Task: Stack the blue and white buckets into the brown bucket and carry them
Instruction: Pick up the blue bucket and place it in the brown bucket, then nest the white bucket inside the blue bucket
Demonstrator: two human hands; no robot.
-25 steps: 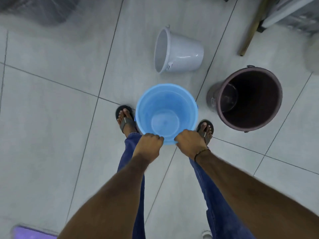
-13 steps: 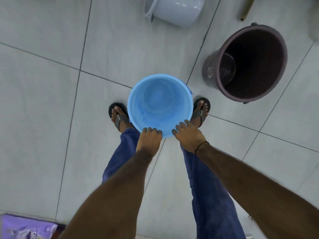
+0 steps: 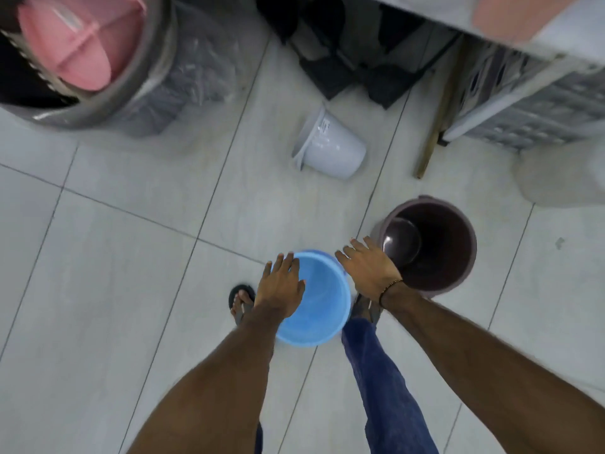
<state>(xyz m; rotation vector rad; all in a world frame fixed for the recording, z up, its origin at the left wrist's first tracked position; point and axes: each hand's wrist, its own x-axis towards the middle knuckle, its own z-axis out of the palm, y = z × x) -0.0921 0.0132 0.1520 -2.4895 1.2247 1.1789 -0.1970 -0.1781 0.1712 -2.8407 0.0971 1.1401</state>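
The blue bucket (image 3: 319, 306) stands upright on the tiled floor between my sandalled feet. My left hand (image 3: 281, 283) hovers flat over its left rim with fingers spread, gripping nothing. My right hand (image 3: 368, 267) is also open, fingers extended, over the gap between the blue bucket and the brown bucket (image 3: 435, 250), which stands upright just to the right. The white bucket (image 3: 330, 149) lies on its side farther ahead, mouth facing left.
A big grey drum (image 3: 144, 77) holding a pink lid fills the top left. Dark clutter (image 3: 353, 50) sits at the top middle. A wooden stick (image 3: 437, 122) leans beside a grey slatted crate (image 3: 530, 103) at the top right.
Both hands have let go of the blue bucket's near rim and moved forward above it with fingers spread. The view has tilted up, so the drum and crate now show.
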